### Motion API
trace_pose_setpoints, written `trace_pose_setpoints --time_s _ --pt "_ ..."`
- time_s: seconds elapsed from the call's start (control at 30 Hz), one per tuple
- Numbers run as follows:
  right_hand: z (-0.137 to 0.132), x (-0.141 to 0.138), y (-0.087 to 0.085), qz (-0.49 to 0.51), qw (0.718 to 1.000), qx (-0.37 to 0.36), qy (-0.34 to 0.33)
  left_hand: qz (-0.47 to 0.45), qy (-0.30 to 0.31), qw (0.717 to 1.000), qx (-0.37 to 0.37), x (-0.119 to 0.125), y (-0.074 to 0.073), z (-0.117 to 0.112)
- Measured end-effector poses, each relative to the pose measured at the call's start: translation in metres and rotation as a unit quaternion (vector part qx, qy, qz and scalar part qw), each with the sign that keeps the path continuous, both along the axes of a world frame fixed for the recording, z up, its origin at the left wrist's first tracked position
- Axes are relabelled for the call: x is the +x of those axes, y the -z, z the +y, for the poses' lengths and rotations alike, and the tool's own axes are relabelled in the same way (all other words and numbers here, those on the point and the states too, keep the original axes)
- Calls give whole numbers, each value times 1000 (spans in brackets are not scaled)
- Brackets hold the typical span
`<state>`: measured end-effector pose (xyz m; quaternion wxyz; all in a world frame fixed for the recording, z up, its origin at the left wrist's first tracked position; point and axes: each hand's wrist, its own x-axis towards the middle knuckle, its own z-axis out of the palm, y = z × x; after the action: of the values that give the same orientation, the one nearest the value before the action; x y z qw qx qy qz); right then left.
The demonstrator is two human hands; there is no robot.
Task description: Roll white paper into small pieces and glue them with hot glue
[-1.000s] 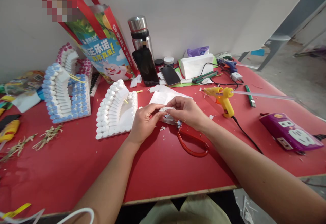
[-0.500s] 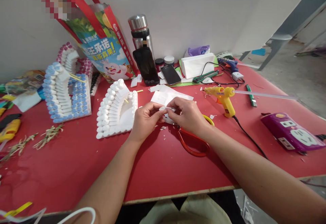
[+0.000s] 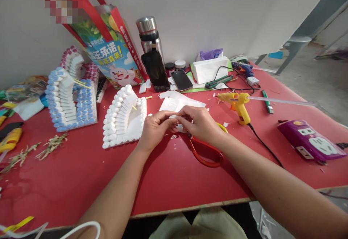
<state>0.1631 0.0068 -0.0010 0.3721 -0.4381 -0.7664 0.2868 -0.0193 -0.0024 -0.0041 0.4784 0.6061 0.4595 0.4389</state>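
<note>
My left hand (image 3: 154,128) and my right hand (image 3: 199,123) meet above the red table (image 3: 81,173), fingertips pinched together on a small white piece (image 3: 174,116) that is mostly hidden by the fingers. Red-handled scissors (image 3: 206,152) lie on the table just under my right wrist. A white sheet (image 3: 176,103) lies right behind my hands. To the left of my left hand stands a white stepped model (image 3: 123,117) built of small capped tubes.
A yellow glue gun (image 3: 237,104) with its black cord stands to the right, a purple power strip (image 3: 310,141) further right. A blue-capped model (image 3: 69,101), a printed bag (image 3: 111,54), a steel flask (image 3: 149,36), two phones (image 3: 168,75) and a tissue box (image 3: 209,69) line the back.
My fingertips have drawn closer together, now covering the small white piece that showed between them before. The hands stay in the same spot.
</note>
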Motion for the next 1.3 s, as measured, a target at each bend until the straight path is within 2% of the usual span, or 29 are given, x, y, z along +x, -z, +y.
trace_pose_setpoints --time_s 0.37,0.53,0.67,0.73,0.8,0.9,0.97,1.03,1.17,1.3 --pt "-2 -5 4 33 999 -42 8 16 -26 999 18 2 3 -3" --pt "0 -2 7 13 999 -24 22 -18 1 999 -32 3 6 -2" --pt "0 -2 7 1 999 -17 39 -19 23 999 -34 3 7 -1" --pt "1 -3 5 41 997 -55 40 0 19 1000 -17 2 7 -1" --pt "3 -5 3 141 977 -157 20 27 8 999 20 2 7 0" --pt "6 -5 0 299 895 -330 -38 69 0 993 92 2 7 1" --pt "8 -4 0 345 852 -389 -54 93 2 987 128 1 6 1" --pt "9 -3 2 364 835 -409 -55 115 2 981 154 1 6 2" --pt "10 -1 6 378 837 -393 -56 138 -4 974 177 0 7 3" --pt "11 0 7 330 879 -342 -37 135 -4 976 168 -1 7 3"
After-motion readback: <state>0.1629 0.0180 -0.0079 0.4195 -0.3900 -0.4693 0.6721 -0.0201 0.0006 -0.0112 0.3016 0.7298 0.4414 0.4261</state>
